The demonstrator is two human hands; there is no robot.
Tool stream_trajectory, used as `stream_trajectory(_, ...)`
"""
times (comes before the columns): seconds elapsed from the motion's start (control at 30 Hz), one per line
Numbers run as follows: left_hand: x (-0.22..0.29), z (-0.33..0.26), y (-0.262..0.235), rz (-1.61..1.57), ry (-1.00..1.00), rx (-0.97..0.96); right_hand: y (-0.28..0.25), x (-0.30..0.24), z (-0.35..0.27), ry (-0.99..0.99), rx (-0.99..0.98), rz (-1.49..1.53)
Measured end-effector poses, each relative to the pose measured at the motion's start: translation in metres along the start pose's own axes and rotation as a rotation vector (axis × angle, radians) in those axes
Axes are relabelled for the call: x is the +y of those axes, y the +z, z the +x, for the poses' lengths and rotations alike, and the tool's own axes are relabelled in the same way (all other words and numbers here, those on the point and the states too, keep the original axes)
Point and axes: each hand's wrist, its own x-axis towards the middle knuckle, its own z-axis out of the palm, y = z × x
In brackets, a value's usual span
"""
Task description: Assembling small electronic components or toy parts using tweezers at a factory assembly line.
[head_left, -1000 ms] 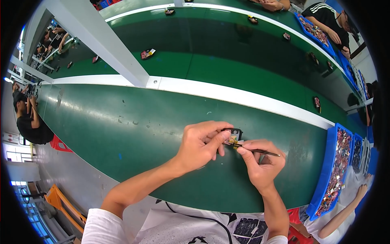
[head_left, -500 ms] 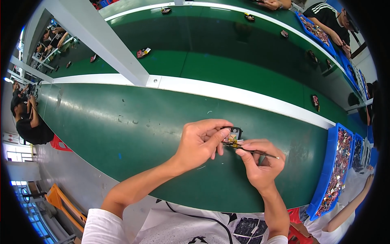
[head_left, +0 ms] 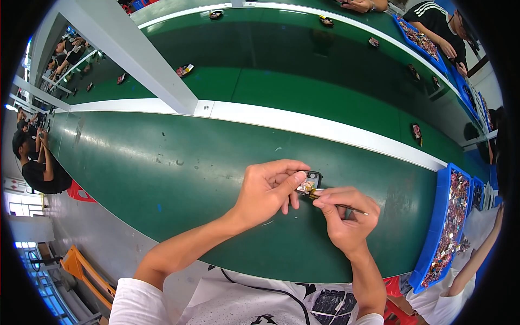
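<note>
Above the green table, my left hand (head_left: 265,187) is closed on the edge of a small black-framed electronic device (head_left: 313,179), its inside parts showing. Thumb and fingers pinch the device from the left. Close against its lower right side, my right hand (head_left: 349,214) is closed around slim dark tweezers (head_left: 352,209). Their rear end sticks out to the right past my fingers, while the working end meets the device near some yellow material. My fingers partly hide that contact.
A long blue tray (head_left: 421,273) of small mixed parts stands at the table's right end. Beyond a white rail (head_left: 271,123) runs a green conveyor belt (head_left: 260,89) carrying several similar devices. A white post (head_left: 135,49) rises at the left. Other people sit around.
The devices on the belt have shifted left. My right hand has turned the tweezers slightly, and their rear end has drawn in toward my hand. My left hand keeps the device nearly still.
</note>
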Motion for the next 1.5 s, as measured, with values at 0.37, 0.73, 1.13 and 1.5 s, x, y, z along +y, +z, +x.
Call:
stream_trajectory(0.37,-0.001,0.002,0.003,0.049,-0.056,-0.032,0.003,0.002,-0.003,-0.107,0.009,-0.102)
stream_trajectory(0.73,-0.001,0.002,0.002,0.141,-0.068,-0.003,0.01,0.006,-0.004,-0.179,0.024,-0.107)
stream_trajectory(1.13,0.03,0.056,-0.014,0.304,0.01,0.056,0.004,0.014,-0.003,-0.379,0.15,-0.185)
stream_trajectory(1.5,0.071,0.189,-0.052,1.632,0.428,0.562,0.022,0.016,-0.02,-0.484,0.063,-0.272)
